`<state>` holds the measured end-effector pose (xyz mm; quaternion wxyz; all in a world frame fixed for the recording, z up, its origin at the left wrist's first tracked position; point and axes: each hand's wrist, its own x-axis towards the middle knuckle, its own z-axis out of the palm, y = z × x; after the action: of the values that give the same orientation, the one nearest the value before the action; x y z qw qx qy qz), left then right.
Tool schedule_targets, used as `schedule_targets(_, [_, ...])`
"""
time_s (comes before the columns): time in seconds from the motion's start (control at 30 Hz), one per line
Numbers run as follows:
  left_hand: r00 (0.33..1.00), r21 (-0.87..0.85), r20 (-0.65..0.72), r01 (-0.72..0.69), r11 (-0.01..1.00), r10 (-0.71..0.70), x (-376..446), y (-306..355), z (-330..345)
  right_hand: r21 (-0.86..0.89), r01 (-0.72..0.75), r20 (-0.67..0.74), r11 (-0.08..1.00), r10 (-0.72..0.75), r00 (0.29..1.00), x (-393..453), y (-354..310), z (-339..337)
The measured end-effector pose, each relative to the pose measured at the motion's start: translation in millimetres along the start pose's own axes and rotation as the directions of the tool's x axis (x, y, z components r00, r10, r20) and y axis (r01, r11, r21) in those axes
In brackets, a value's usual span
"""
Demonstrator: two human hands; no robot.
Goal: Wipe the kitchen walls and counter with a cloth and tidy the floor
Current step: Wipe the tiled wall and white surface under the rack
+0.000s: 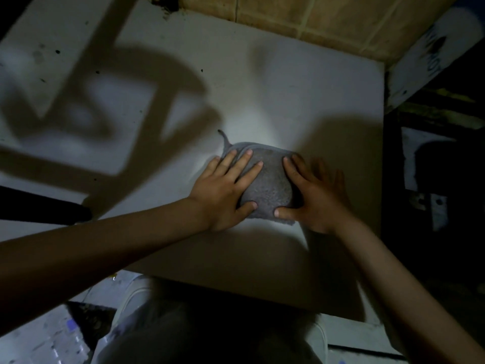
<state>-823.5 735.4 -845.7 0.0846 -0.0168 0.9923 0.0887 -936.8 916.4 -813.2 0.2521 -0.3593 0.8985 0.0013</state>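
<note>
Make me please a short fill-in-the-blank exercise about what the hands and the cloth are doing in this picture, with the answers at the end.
1. The grey cloth lies on a ____ counter.
2. The left hand and the right hand both press on the ____.
3. The fingers of both hands lie ____, not curled round the cloth.
4. The wall behind the counter is covered with tan ____.

Answers: white; cloth; flat; tiles
</note>
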Motion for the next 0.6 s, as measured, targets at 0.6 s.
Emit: schedule_targets(0.6, [0.994, 0.015, -0.050, -0.101, 0.995, 0.102, 38, 67, 8, 0.029, -0.243, 0.082, 0.970, 0.240, 0.967, -35, 52, -1])
